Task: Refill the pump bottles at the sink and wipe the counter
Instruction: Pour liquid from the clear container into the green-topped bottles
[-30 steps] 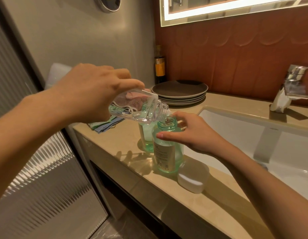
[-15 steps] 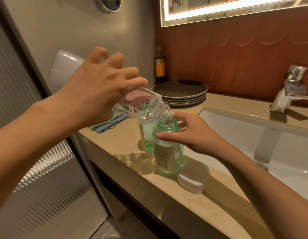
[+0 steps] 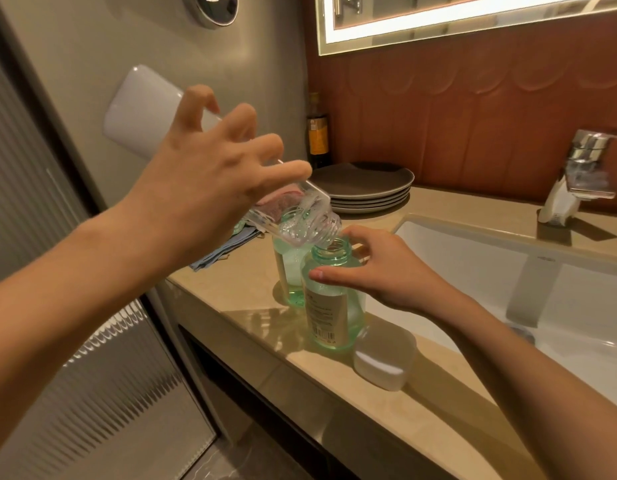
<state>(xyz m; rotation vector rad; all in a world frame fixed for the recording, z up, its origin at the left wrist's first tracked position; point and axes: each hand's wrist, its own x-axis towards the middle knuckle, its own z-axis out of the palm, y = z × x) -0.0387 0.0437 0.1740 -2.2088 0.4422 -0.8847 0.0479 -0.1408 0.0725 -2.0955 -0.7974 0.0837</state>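
On the table [image 3: 251, 289], the right hand [image 3: 376, 271] grips the upright green bottle [image 3: 331, 306]; above it, the left hand [image 3: 203, 192] holds a tilted clear bottle [image 3: 303, 226], mouth to mouth.

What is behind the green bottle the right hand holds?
A second green bottle stands just behind it, holding pale liquid. The tilted clear bottle and the front bottle cover its top and right side.

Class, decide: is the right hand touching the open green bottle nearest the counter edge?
Touching. Head view: the right hand holds the green bottle, thumb on its shoulder, fingers behind its neck.
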